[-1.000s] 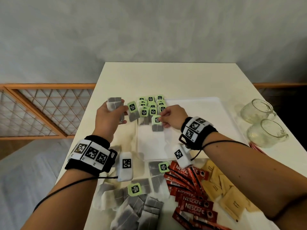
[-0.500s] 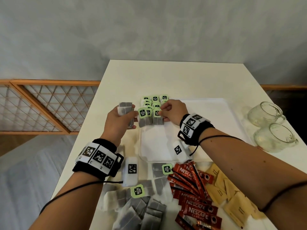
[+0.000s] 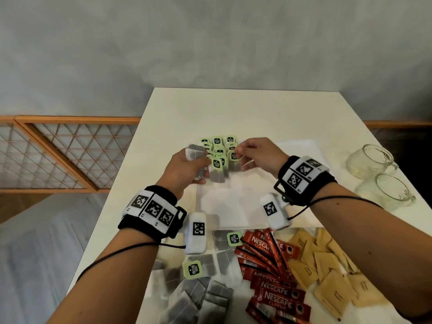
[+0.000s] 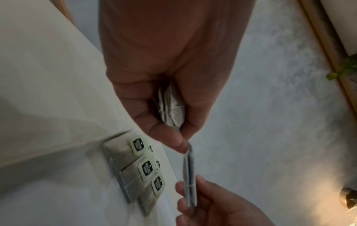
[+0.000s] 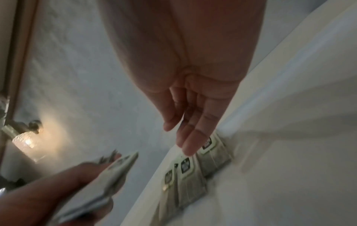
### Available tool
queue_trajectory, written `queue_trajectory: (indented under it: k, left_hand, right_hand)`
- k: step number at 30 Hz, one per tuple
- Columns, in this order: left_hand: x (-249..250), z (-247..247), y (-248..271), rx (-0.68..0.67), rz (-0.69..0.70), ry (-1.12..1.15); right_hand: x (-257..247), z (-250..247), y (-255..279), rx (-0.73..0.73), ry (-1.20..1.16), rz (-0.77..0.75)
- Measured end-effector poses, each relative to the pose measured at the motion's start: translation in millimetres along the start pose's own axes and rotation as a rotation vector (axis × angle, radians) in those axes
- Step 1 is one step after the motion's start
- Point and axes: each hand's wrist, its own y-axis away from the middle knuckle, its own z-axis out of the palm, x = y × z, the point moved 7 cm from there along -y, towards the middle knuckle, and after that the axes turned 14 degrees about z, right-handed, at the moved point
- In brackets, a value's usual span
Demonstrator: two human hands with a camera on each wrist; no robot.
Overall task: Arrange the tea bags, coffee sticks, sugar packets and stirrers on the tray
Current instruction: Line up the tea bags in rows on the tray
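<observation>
Several loose tea bags [image 3: 201, 298] lie in a heap at the near edge of the white table [image 3: 245, 108], with red coffee sticks [image 3: 268, 272] beside them and tan sugar packets [image 3: 327, 265] further right; none of these is on the tray yet. I find no stirrers that I can identify.

Beyond the heap, the white tray [image 3: 233, 206] has a bare near half. My left hand [image 3: 187, 169] grips a small stack of tea bags [image 3: 195, 154] over the tray's left edge, thumb and fingers curled round it. My right hand [image 3: 257, 155] is at the stack's leading bag; the left wrist view shows its fingertips closing on that bag's edge, while its own wrist view shows the fingers nearly straight, so I cannot confirm a firm pinch.

At the tray's far left corner the tea bags already set down [image 3: 219, 155] lie in overlapping rows, green tags uppermost.

Risks, in my judgement: an incomplete pinch could drop the bag askew onto the rows; drawing one bag could drag a second from the stack; a trailing tag string could snag and shift the laid rows. Two glass cups [image 3: 378, 176] stand well to the right, clear of the work.
</observation>
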Motion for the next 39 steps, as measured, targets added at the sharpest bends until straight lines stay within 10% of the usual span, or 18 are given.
queue_trajectory:
  k: [8,21,39]
  left_hand:
    - [1,11,3,-0.009,0.027,0.001]
    - [-6,-20,10,0.083,-0.012,0.032]
    - [-15,-6,22,-0.077,-0.168,0.241]
  right_hand:
    - [7,29,14,-0.137,0.03,0.023]
    - [38,-22,-23,0.241,0.228,0.142]
    - [24,-16,-30,0.359,0.282,0.068]
